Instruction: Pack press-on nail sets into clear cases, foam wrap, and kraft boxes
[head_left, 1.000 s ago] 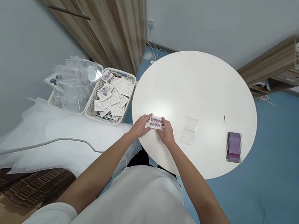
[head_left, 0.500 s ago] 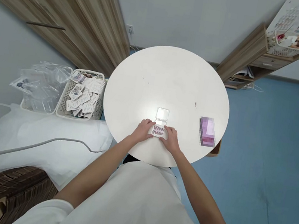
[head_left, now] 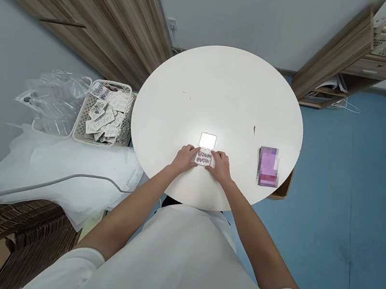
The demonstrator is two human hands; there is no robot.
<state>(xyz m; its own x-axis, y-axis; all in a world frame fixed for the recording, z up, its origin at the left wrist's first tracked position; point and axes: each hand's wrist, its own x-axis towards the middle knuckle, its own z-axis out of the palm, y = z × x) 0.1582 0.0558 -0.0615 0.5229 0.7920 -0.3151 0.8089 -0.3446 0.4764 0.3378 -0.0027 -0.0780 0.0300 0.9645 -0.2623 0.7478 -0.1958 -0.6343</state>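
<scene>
On the white round table (head_left: 223, 90), near its front edge, lies a small clear plastic case (head_left: 207, 141) with its lid tipped back, away from me. A card (head_left: 203, 157) bearing two rows of purplish false nails sits in the case's lower half. My left hand (head_left: 185, 158) holds the left side, thumb at the near corner and fingers at the far one. From the right, my right hand (head_left: 221, 166) grips the same lower half in a matching way. Whether the fingertips press on the card or only on the case's rim cannot be made out.
A pinkish-purple blurred item (head_left: 268, 167) lies at the table's right. Left of the table stand a white basket of printed cards (head_left: 104, 113) and another holding clear plastic packaging (head_left: 56, 103). Wooden cabinets (head_left: 115, 10) rise behind at left. White sheeting (head_left: 76, 160) spreads below the baskets.
The nail card, which overlapped the near edge of the case, now sits further into its lower half. Both hands remain at its sides. The camera view has shifted slightly.
</scene>
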